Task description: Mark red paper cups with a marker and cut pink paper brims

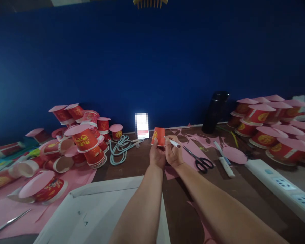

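My left hand [157,156] is wrapped round the lower part of a red paper cup [159,135], which is upside down with gold print on its side. In my right hand [174,153] is a white marker pen [174,143], its dark end pointing down to the right. The pen's other end is close to the cup's side; I cannot tell whether it touches. Just right of my hands, black-handled scissors [203,163] lie on pink paper [193,150]. Both hands are above the brown table [183,189].
Red cups with pink paper discs [85,139] crowd the left; more cups [265,139] are stacked at right. A black bottle [213,113], glue stick [226,166], power strip [277,183], coiled cable [119,150], lit phone [141,127] and white board [101,206] surround my arms.
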Demonstrator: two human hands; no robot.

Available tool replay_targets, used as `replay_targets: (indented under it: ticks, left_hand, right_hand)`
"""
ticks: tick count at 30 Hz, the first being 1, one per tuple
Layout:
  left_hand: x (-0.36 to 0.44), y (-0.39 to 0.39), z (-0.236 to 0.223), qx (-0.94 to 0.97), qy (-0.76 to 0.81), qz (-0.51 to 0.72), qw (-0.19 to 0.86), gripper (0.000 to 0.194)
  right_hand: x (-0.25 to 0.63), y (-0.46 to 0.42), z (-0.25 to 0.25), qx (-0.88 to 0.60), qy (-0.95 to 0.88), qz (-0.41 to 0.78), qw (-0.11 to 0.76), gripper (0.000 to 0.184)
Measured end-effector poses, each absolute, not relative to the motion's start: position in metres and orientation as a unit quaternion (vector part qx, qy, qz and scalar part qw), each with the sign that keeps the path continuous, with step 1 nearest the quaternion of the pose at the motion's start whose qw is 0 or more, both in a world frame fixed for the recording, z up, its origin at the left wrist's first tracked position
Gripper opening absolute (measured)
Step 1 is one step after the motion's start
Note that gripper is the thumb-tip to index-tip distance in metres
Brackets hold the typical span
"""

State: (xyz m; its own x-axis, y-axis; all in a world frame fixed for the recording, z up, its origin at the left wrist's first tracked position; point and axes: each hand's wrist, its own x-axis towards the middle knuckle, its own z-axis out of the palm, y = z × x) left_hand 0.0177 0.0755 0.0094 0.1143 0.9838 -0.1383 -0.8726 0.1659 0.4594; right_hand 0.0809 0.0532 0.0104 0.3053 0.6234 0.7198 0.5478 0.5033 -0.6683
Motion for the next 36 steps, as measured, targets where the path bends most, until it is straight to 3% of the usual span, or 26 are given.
replay_targets:
  ticks: [11, 30, 36]
  left_hand:
    - [0.017, 0.075, 0.007, 0.115, 0.222, 0.622, 0.742, 0.021]
    - [0.017, 0.079, 0.015, 0.054, 0.219, 0.574, 0.787, 0.008]
    - [0.021, 0.082, 0.012, 0.07, 0.228, 0.606, 0.759, 0.002]
  right_hand:
    - [0.08, 0.052, 0.011, -0.504, -0.601, 0.037, 0.619, 0.02]
    - [0.08, 0.056, 0.007, -0.482, -0.572, 0.048, 0.662, 0.02]
    - [0.084, 0.056, 0.008, -0.501, -0.57, 0.048, 0.649, 0.024]
